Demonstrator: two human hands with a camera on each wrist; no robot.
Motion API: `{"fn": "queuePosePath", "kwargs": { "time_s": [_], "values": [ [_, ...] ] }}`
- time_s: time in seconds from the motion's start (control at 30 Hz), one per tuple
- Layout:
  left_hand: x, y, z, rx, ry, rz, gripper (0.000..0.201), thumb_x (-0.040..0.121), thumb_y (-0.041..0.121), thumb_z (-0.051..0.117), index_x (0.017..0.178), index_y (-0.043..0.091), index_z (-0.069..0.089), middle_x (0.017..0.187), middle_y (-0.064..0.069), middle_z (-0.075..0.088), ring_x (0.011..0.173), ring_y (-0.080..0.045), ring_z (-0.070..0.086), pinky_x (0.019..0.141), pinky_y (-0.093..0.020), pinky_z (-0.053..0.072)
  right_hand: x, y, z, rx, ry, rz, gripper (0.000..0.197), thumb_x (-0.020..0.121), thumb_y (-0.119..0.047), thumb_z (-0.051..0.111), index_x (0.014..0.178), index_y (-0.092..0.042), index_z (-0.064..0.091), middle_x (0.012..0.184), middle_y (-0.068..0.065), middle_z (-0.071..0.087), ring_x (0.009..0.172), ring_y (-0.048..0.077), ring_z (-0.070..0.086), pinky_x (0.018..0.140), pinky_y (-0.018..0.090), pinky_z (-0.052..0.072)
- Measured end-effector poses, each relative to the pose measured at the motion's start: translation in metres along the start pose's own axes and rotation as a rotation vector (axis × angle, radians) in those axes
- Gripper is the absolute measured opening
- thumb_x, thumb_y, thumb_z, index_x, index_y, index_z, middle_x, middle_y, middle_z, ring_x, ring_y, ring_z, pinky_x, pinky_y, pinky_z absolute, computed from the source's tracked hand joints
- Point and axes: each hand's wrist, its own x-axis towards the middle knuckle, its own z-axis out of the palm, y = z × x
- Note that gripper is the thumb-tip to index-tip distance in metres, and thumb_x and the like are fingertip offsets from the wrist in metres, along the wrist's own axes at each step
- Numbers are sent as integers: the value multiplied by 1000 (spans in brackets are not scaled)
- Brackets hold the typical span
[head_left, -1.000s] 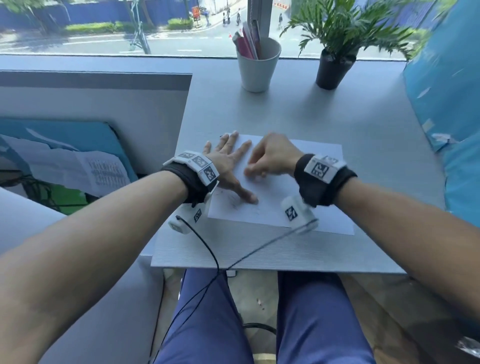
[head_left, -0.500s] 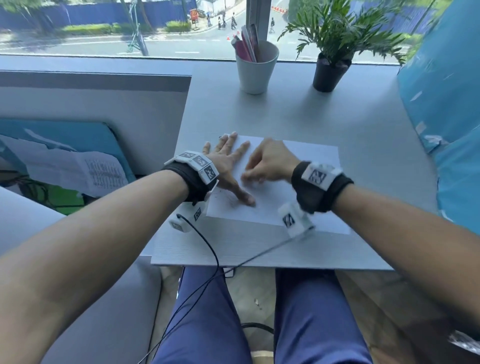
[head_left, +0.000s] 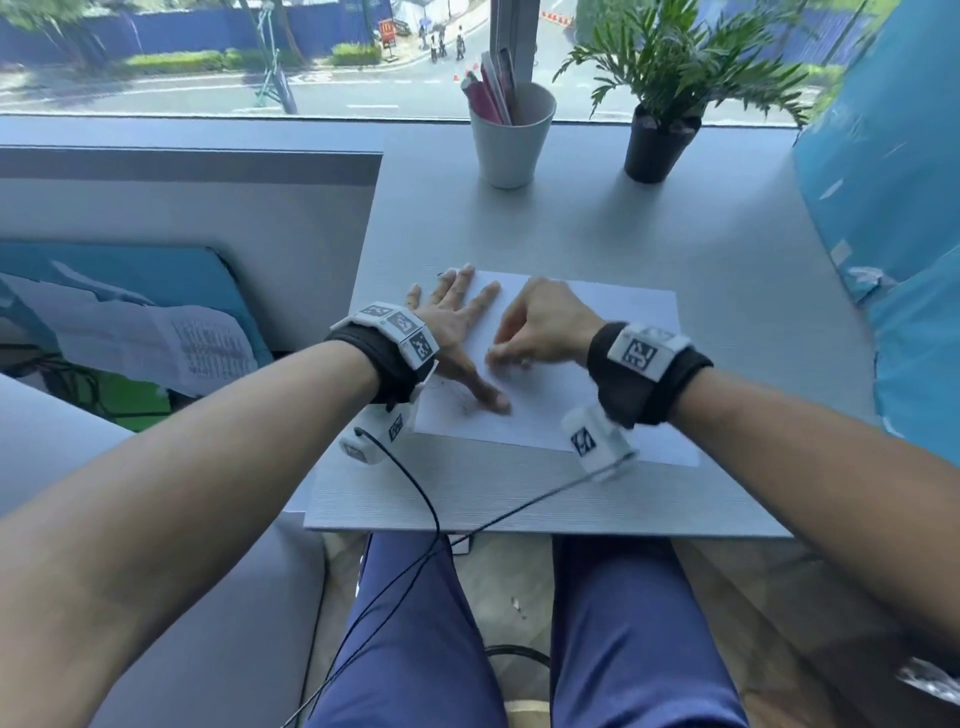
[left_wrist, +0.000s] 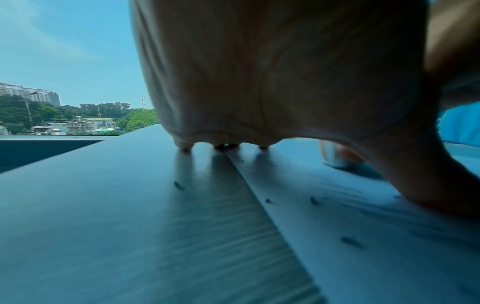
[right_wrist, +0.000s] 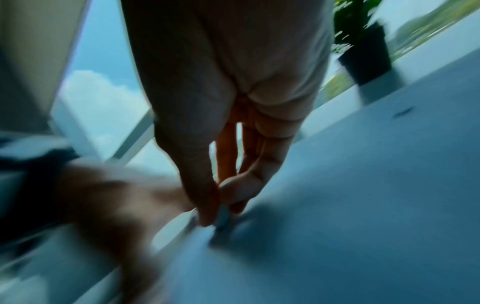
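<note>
A grey desk (head_left: 571, 223) stands at a street-side window (head_left: 208, 62), with a cup of pens (head_left: 511, 140) and a potted plant (head_left: 660, 150) at its far edge; in the head view a white sheet of paper (head_left: 613, 338) lies near the front edge, the left hand (head_left: 452, 327) flat on its left margin, fingers straight and spread, the right hand (head_left: 545, 327) curled just beside it above faint pencil marks (head_left: 467, 402); the left wrist view shows fingertips (left_wrist: 185, 145) straddling the sheet's edge, dark crumbs (left_wrist: 314, 200) scattered on the paper; the blurred right wrist view shows thumb and fingers pinching a small eraser (right_wrist: 223, 219) against the sheet; hard rubbing could crease or tear the paper if the flat hand's pressure slackens.
</note>
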Motion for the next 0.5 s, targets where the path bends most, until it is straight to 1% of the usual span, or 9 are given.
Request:
{"fn": "queuePosePath", "kwargs": {
  "time_s": [0.07, 0.13, 0.2, 0.23, 0.3, 0.37, 0.43, 0.5],
  "values": [
    [-1, 2, -1, -3, -7, -5, 161, 27, 94, 65, 149, 38, -24, 155, 2, -37, 143, -18, -32, 117, -54, -14, 13, 11, -13, 75, 124, 92, 12, 66, -17, 83, 75, -9, 78, 59, 2, 70, 43, 4, 59, 48, 12, 47],
    [-2, 2, -2, -10, -11, -15, 162, 26, 94, 65, 150, 37, -23, 155, 1, -36, 144, -19, -31, 117, -55, -13, 22, 13, -19, 76, 206, 128, 11, 65, -18, 83, 73, -11, 78, 55, -2, 67, 42, 4, 58, 46, 9, 45],
    [-3, 4, -3, 0, 10, -7, 161, 29, 94, 65, 151, 35, -21, 156, -2, -34, 144, -21, -30, 116, -56, -15, 22, 11, -14, 47, 205, 117, 10, 64, -18, 82, 71, -12, 78, 56, -1, 68, 44, 5, 60, 48, 10, 48],
    [-4, 7, -3, 34, 47, 13, 159, 32, 94, 65, 152, 33, -20, 157, -4, -33, 145, -23, -29, 116, -56, -16, 21, 12, -13, 47, 203, 118, 10, 64, -17, 82, 71, -12, 78, 57, 1, 70, 45, 6, 62, 49, 12, 50],
    [-8, 11, -1, 109, 123, 91, 152, 41, 92, 65, 154, 29, -15, 159, -4, -29, 146, -23, -25, 115, -54, -17, 22, 13, -14, 68, 197, 133, 10, 64, -16, 82, 71, -10, 77, 58, 3, 71, 46, 6, 63, 50, 14, 52],
    [-14, 11, 6, 88, 109, 138, 144, 50, 87, 66, 155, 27, -12, 161, -2, -24, 148, -20, -21, 117, -52, -15, 24, 14, -17, 62, 197, 136, 9, 64, -15, 81, 71, -10, 77, 61, 5, 72, 48, 8, 63, 53, 16, 55],
    [-18, 6, 17, 8, 70, 133, 146, 48, 88, 67, 154, 30, -14, 161, 3, -24, 147, -16, -23, 118, -50, -13, 23, 13, -16, 38, 184, 117, 8, 66, -15, 80, 72, -10, 78, 64, 7, 73, 50, 10, 63, 57, 18, 56],
    [-17, 2, 21, -13, 65, 129, 148, 45, 90, 66, 153, 33, -17, 159, 7, -28, 145, -14, -27, 118, -47, -15, 21, 12, -16, 22, 196, 95, 6, 68, -16, 80, 73, -11, 78, 64, 3, 72, 50, 8, 62, 60, 18, 55]
  ]
}}
